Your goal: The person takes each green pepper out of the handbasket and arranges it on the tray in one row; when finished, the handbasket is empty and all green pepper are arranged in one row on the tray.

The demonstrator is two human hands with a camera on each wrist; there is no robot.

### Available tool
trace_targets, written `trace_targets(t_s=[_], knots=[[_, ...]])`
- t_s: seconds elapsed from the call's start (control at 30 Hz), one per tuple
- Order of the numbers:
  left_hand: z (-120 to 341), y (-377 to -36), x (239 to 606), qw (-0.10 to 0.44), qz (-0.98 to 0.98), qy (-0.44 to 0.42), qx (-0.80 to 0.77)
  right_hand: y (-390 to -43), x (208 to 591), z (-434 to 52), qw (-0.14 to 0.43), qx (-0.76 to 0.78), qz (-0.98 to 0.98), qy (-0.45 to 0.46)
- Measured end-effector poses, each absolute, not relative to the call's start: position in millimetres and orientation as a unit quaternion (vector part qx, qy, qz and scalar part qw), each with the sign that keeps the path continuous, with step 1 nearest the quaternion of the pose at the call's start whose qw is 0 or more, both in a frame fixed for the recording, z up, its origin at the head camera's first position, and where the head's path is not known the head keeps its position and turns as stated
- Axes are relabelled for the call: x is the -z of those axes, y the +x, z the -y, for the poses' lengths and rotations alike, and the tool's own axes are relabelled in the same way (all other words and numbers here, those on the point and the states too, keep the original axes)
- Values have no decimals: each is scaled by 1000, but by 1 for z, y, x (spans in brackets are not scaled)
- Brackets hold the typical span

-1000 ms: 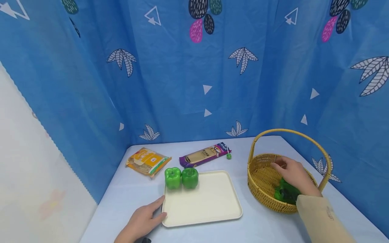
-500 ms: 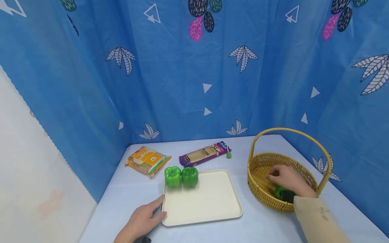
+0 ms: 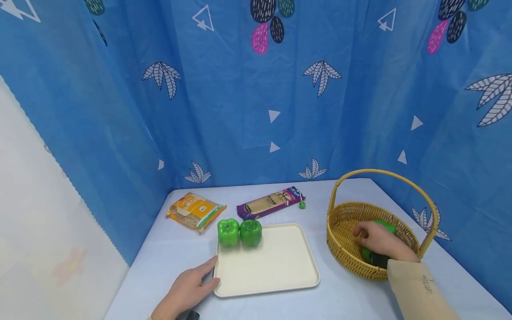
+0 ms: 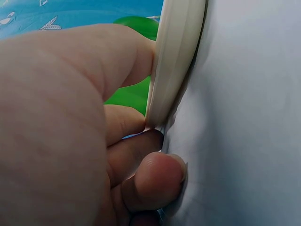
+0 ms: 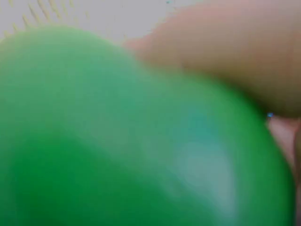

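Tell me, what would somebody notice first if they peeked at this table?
Probably the two bright green peppers side by side at the back edge of the cream tray, whose front corner the left hand touches. Next, the yellow woven basket on the right, where the right hand grips another green pepper. Behind it all hangs a blue curtain with leaves and triangles.

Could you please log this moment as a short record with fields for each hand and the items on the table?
left hand: rests against the near left corner of the tray
right hand: inside the basket, gripping a green pepper
on tray: two green peppers at its far left corner
behind tray: yellow packet, purple packet
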State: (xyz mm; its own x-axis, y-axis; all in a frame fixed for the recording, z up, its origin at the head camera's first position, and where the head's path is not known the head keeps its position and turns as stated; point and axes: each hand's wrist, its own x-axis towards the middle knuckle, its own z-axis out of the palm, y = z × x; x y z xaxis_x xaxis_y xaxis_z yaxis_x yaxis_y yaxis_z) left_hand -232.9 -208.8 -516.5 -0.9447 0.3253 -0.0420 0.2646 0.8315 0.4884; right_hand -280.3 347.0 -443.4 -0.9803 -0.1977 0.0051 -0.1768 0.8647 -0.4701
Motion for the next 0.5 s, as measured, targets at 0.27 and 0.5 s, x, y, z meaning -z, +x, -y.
trace_targets(t_s=[0.27, 0.5], knots=[[207, -232, 515, 57, -956, 153, -245, -279, 443, -348, -5, 236, -968, -88], [206, -231, 514, 74, -952, 150, -255, -284, 446, -351, -71, 271, -957, -80]])
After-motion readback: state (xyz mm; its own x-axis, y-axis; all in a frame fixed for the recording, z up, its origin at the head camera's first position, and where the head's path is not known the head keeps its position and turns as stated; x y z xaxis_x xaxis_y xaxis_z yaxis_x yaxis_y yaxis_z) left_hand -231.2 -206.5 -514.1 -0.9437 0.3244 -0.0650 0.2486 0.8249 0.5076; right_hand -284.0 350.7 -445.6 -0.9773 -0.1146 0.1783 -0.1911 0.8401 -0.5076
